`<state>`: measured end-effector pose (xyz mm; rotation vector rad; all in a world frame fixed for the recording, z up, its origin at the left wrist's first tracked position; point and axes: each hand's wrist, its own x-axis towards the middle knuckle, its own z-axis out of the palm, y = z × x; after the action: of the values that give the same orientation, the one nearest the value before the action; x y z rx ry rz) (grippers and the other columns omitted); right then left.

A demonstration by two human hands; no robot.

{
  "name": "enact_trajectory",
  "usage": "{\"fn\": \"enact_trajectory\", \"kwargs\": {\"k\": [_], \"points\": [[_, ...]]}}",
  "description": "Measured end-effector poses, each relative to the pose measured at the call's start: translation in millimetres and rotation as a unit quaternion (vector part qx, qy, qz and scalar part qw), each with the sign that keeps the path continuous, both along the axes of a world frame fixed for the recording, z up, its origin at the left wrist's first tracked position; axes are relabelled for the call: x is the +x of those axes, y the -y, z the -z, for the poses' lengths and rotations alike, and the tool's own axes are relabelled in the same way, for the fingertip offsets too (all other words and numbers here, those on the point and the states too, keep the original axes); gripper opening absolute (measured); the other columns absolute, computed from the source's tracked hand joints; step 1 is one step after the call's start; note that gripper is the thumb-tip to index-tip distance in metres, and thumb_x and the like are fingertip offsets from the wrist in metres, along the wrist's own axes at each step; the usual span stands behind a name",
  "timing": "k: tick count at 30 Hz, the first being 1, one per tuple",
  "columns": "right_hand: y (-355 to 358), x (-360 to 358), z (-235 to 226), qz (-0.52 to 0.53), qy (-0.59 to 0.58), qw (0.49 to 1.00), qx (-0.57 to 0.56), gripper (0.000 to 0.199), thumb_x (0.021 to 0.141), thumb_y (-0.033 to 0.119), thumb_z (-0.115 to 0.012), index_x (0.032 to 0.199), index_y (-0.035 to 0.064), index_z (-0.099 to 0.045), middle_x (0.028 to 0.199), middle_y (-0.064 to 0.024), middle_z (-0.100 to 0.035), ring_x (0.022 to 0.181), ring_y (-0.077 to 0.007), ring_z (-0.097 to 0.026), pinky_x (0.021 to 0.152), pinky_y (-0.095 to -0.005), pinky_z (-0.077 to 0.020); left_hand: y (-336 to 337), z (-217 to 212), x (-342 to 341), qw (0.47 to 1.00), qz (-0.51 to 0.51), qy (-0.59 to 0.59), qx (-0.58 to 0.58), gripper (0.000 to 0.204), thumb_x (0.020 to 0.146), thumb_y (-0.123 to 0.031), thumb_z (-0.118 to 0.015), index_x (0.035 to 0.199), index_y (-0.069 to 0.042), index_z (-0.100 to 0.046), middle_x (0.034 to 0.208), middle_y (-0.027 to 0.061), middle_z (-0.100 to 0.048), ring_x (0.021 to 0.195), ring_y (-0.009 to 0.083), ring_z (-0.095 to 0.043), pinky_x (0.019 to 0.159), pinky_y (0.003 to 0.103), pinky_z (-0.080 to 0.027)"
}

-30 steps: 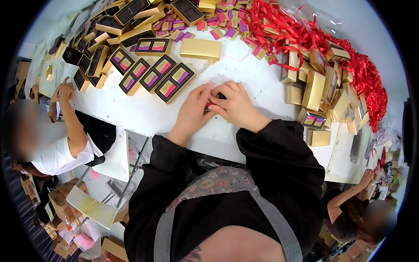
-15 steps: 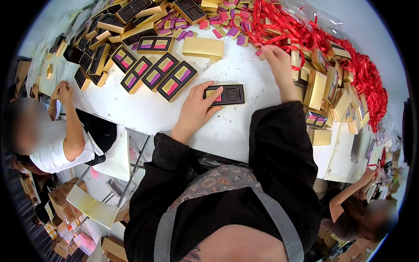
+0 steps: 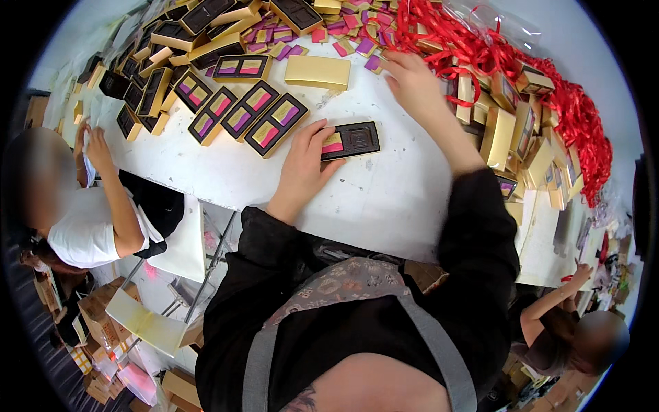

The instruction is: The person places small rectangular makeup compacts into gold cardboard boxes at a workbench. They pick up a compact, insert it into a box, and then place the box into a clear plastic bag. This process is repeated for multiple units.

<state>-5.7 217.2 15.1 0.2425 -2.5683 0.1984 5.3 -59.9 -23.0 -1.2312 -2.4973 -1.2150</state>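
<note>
My left hand grips the left end of a small gold box lying on the table. Its black inner tray has a pink-and-gold square packet in the left compartment, and the right compartment is bare. My right hand is stretched out to the far side, fingers and thumb apart. Its fingertips are beside a purple-and-gold packet at the edge of a loose heap of pink and purple packets. I see nothing held in that hand.
Several filled boxes lie left of my left hand, with a closed gold box beyond. Unfilled boxes are heaped at far left. Red ribbons and gold boxes crowd the right. Two people sit at the table's sides.
My right hand has moved away and slightly left, toward the packet heap, its fingers opening out. My left hand and the box have shifted slightly left and away, the box tilting a little.
</note>
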Motion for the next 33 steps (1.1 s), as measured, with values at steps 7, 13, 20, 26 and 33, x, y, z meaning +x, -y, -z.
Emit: {"fn": "enact_trajectory", "kwargs": {"k": [7,13,20,26,33], "points": [[-16.6,-33.3,38.8,-0.111,0.038,0.981,0.153,0.027,0.079,0.009,-0.061,0.106,0.0083,-0.067,0.101,-0.0058,-0.065,0.1,-0.0239,-0.061,0.083,-0.0363,-0.0521,4.4,6.1,-0.1,1.0,-0.017,0.024,0.003,0.063,0.07,-0.016,-0.082,0.125,-0.003,-0.052,0.131,0.0144,-0.053,0.12,0.0337,-0.051,0.101,0.04,-0.043],[19.9,27.4,19.5,-0.157,0.092,0.974,-0.134,0.027,0.079,0.005,-0.067,0.106,0.0082,-0.07,0.096,-0.0056,-0.064,0.084,-0.0236,-0.06,0.073,-0.0344,-0.0507,3.5,10.9,-2.3,1.0,-0.006,0.016,0.004,0.064,0.07,-0.016,-0.082,0.126,-0.004,-0.052,0.132,0.0142,-0.052,0.121,0.0341,-0.051,0.1,0.041,-0.043],[70.7,65.7,37.3,-0.111,0.006,0.973,-0.204,0.033,0.072,0.003,-0.076,0.104,0.01,-0.072,0.095,-0.0036,-0.065,0.093,-0.0258,-0.058,0.082,-0.0384,-0.048,-1.2,7.2,0.8,0.999,-0.025,-0.034,-0.028,0.059,0.073,-0.017,-0.079,0.126,-0.006,-0.053,0.138,0.0175,-0.046,0.13,0.0391,-0.043,0.106,0.045,-0.039],[73.6,83.2,14.2,-0.16,0.222,0.961,-0.046,0.061,0.084,0.028,-0.069,0.135,0.0008,-0.049,0.149,-0.0142,-0.039,0.141,-0.0319,-0.032,0.112,-0.0432,-0.0292,-10.6,12.9,-6.6,0.978,0.044,-0.186,-0.088,0.042,0.083,-0.019,-0.062,0.125,-0.015,-0.057,0.142,0.0181,-0.045,0.133,0.0375,-0.042,0.108,0.057,-0.032],[35.1,-101.0,-23.1,-0.05,0.13,0.912,-0.386,0.039,0.094,0.038,-0.055,0.101,0.0035,-0.07,0.086,-0.0098,-0.071,0.08,-0.0202,-0.069,0.073,-0.0351,-0.053,-23.4,-11.1,-18.7,0.959,0.056,-0.224,-0.163,0.056,0.072,-0.017,-0.067,0.128,-0.018,-0.057,0.133,0.004,-0.054,0.125,0.0293,-0.047,0.104,0.049,-0.037]]}}
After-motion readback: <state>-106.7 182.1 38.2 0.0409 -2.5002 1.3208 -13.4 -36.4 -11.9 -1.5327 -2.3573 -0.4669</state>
